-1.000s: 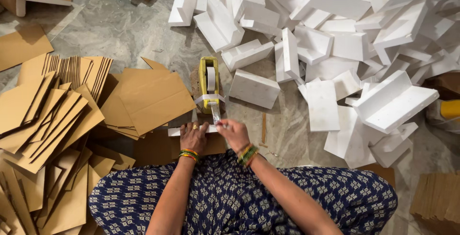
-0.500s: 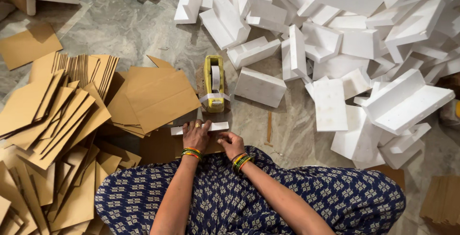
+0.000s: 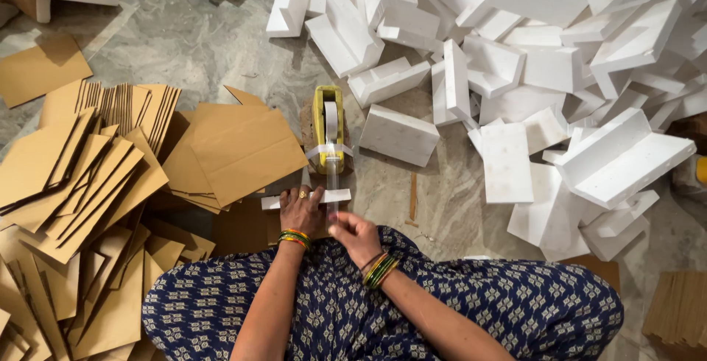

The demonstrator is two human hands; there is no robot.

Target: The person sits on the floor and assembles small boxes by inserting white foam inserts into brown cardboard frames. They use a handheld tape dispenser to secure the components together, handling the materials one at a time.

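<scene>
Stone floor (image 3: 199, 44); left hand (image 3: 303, 214) pressing foam strip (image 3: 274, 202), right hand (image 3: 356, 234) pulling tape (image 3: 332, 184).

Even, soft daylight fills the scene, bright without harshness. The white foam blocks (image 3: 515, 59) at the upper right are close to overexposed, their faces losing surface detail. Shadows are short and diffuse, falling to the lower left of the cardboard sheets (image 3: 96, 177) and under the foam pieces. The grey stone floor (image 3: 191, 44) shows a mild sheen. Focus is sharp across the centre; straight edges bow slightly near the frame's corners.
</scene>
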